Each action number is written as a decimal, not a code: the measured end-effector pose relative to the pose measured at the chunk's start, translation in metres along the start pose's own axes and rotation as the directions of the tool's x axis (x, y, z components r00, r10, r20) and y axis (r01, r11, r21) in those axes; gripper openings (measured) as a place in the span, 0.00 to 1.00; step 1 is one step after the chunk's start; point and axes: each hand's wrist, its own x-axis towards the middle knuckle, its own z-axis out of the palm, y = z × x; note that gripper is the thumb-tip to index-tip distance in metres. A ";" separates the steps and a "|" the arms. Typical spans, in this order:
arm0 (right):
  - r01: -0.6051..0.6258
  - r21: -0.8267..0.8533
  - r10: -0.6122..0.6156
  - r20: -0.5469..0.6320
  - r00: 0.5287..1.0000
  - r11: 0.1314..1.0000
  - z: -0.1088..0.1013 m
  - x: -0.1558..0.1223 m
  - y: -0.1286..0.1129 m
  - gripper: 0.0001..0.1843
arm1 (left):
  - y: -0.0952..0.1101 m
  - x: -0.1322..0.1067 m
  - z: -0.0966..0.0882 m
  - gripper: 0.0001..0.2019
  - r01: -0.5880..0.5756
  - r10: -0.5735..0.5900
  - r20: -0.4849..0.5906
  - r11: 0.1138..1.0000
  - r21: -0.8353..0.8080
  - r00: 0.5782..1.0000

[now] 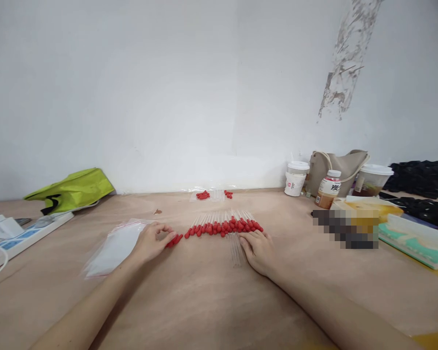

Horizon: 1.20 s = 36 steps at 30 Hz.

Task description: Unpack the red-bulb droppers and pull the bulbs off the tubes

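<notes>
Near the middle of the table, my left hand (155, 240) rests beside a small pile of red rubber bulbs (174, 240). Its thumb and fingers are curved and a little apart, touching or just above the bulbs, with nothing visible between them. My right hand (258, 249) lies low on the table, fingers stretched toward a few clear thin tubes (235, 250) and touching or close to their upper ends. Between and beyond both hands spreads a row of droppers (222, 226), clear tubes with red bulbs on the near ends.
Clear plastic bags (115, 250) lie left, beside a power strip (29, 238) and a green bag (73, 189). More red bulbs (203, 195) sit near the wall. At right stand a paper cup (295, 180), a bottle (327, 190), a beige bag (341, 163) and an iced-drink cup (370, 180).
</notes>
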 end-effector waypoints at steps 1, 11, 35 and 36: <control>-0.018 0.013 0.018 0.002 1.000 1.000 0.001 0.001 0.001 0.15 | 0.004 0.001 0.001 0.16 -0.040 0.040 0.007 0.997 0.059 0.999; -0.046 0.100 0.050 -0.032 0.998 0.994 0.006 0.003 0.009 0.15 | 0.023 0.021 0.024 0.09 -0.285 0.274 0.081 0.904 0.319 0.958; 0.337 0.034 -0.324 -0.199 0.925 0.941 -0.008 0.001 0.001 0.20 | 0.079 -0.032 0.050 0.07 -0.539 0.539 -0.094 0.842 0.023 0.837; 0.356 0.036 -0.345 -0.172 0.923 0.934 -0.008 0.001 0.000 0.18 | 0.078 -0.033 0.052 0.07 -0.545 0.544 -0.097 0.838 0.016 0.833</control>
